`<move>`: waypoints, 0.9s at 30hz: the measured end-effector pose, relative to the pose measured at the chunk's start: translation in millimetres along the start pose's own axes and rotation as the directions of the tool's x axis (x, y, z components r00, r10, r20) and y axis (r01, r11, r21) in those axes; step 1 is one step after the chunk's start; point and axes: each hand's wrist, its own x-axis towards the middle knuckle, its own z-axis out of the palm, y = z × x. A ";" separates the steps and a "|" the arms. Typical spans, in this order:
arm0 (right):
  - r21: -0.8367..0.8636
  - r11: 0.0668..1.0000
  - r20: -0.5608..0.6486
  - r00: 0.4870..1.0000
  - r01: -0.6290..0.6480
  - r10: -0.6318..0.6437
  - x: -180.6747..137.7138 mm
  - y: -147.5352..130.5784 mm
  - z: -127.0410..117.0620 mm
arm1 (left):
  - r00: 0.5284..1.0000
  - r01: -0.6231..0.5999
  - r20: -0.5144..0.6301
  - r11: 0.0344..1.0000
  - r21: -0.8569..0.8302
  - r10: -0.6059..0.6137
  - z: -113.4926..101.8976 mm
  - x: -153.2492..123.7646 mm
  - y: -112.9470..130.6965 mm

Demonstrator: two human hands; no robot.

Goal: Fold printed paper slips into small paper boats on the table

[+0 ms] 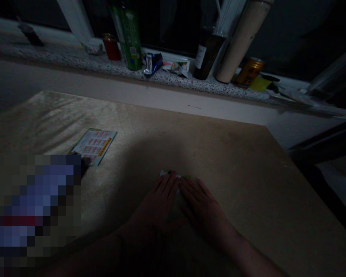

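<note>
My left hand (161,196) lies flat on the table, its fingers stretched forward over a small printed piece of paper (163,173). Beside it, my right hand (203,202) is also flat, with the fingertips angled in toward the left ones and resting at the paper's other side. Both palms face down and neither hand grips anything. Only the far edge of the paper and a narrow strip between the hands show; the fingers and deep shadow hide the rest.
A printed card with red grids (96,144) lies left on the tabletop (219,154); a pixelated blur covers the area below it. On the granite windowsill (167,80) stand a green bottle (131,42), a dark bottle (206,55), a tube (242,42) and a gold can (250,72).
</note>
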 end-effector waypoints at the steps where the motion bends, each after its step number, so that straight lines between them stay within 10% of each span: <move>1: 0.002 1.000 0.003 1.000 -0.003 0.003 0.0 -0.4 -0.6 | 1.000 0.000 0.002 1.000 -0.001 0.000 -0.1 0.0 0.1; 27: -0.019 0.997 0.015 0.997 -0.077 0.078 18.6 -6.3 -8.2 | 0.987 0.066 -0.147 0.997 0.036 -0.060 10.4 -11.9 -13.5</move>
